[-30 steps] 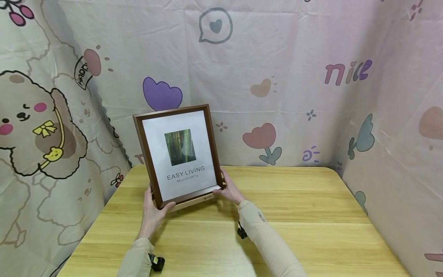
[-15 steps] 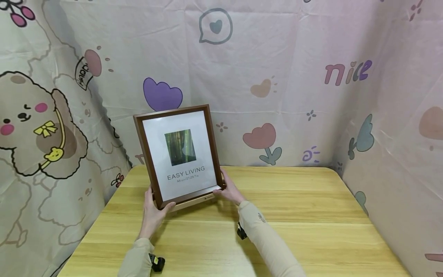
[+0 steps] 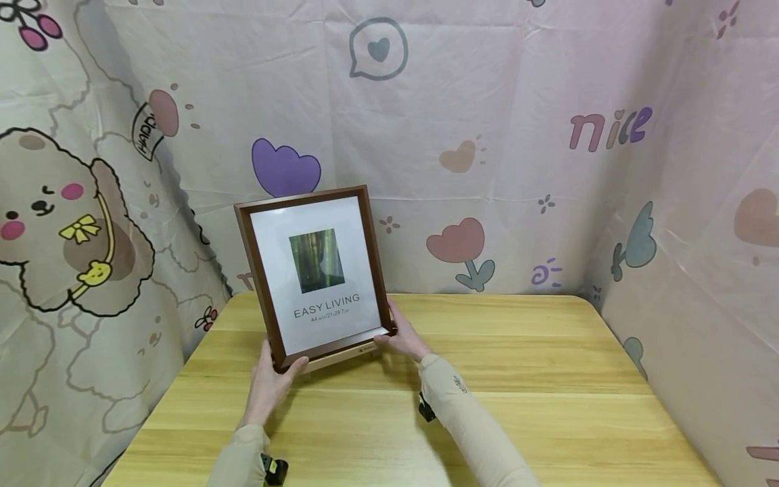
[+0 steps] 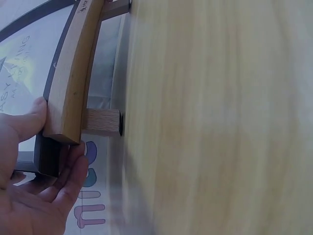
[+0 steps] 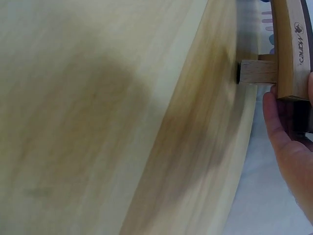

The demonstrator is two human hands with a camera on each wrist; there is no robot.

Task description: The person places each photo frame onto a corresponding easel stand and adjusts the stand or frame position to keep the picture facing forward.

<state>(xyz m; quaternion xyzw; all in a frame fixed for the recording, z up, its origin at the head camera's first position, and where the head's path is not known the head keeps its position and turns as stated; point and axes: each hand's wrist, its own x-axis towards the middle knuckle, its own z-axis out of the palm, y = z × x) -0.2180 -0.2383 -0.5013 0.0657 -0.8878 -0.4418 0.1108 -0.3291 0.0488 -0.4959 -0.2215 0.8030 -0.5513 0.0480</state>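
Note:
A brown picture frame (image 3: 316,270) stands tilted back at the table's left, its white insert reading "EASY LIVING" under a small green bamboo picture. Below its bottom edge runs the pale wooden ledge of a small easel (image 3: 341,357), whose short wooden feet (image 4: 101,121) show in the left wrist view. My left hand (image 3: 268,387) grips the frame's lower left corner, thumb on the front and fingers behind and below. At the lower right corner my right hand (image 3: 409,337) holds on likewise, beside the ledge (image 5: 292,49) with its printed mark. The easel's back is hidden behind the frame.
The wooden table (image 3: 517,406) extends to the right and toward me. A patterned cloth (image 3: 523,81) hangs close behind the table's back edge and along both sides. Small black cameras (image 3: 276,469) sit on both wrists.
My left hand has slid slightly down at the frame's lower left corner. The frame, the easel and my right hand stay practically in place.

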